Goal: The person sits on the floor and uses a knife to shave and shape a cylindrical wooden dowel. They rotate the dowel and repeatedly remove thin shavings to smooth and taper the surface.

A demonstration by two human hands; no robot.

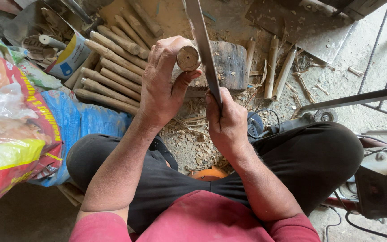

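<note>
My left hand (162, 83) grips a round wooden stick (188, 58), held upright so its cut end faces the camera, over a dark wooden chopping block (229, 67). My right hand (225, 121) is closed on the handle of a long flat metal blade (202, 42). The blade runs up and away, just right of the stick's end. Whether it touches the stick I cannot tell. I sit cross-legged in dark trousers and a red shirt.
A pile of several peeled wooden sticks (113, 67) lies left of the block, a few more sticks (274, 67) to its right. Wood chips (193, 143) litter the floor. Printed plastic sacks (14, 121) sit at left, a metal frame (359, 96) and a machine (381, 183) at right.
</note>
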